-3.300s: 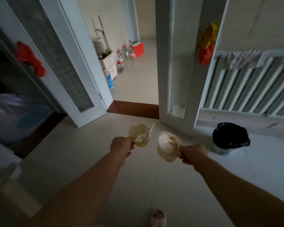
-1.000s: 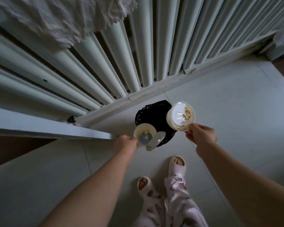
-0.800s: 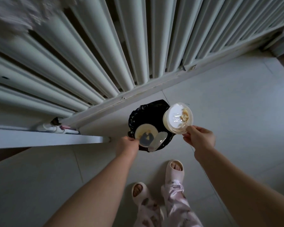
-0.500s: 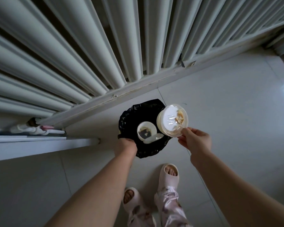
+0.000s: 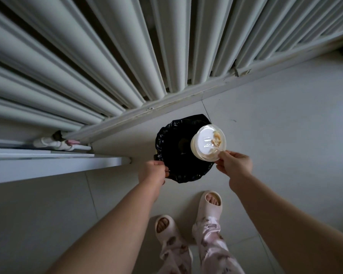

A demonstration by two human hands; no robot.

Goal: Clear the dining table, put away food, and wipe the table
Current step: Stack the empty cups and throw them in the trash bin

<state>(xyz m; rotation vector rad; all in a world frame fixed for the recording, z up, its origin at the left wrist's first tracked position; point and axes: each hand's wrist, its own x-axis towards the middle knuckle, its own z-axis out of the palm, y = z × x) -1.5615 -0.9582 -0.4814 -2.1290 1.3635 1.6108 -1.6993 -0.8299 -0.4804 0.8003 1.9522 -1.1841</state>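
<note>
A white disposable bowl (image 5: 206,143) with bits of leftover food stuck inside is tilted over a small bin lined with a black bag (image 5: 178,173) on the floor. My right hand (image 5: 235,164) pinches the bowl's near rim. Fingers loosely curled, my left hand (image 5: 151,172) hangs at the bin's left edge with nothing visible in it. The bin's inside is dark, and the small cup and spoon cannot be made out in it.
A tall white radiator (image 5: 107,56) on a ledge runs right behind the bin. A white door edge (image 5: 48,167) sticks out at the left, with a pipe (image 5: 53,144) behind it. My slippered feet (image 5: 210,204) stand on pale floor tiles just short of the bin.
My left hand let go of the small cup and spoon, which dropped into the bin and out of sight. The right hand kept the bowl over the bin. I leaned closer.
</note>
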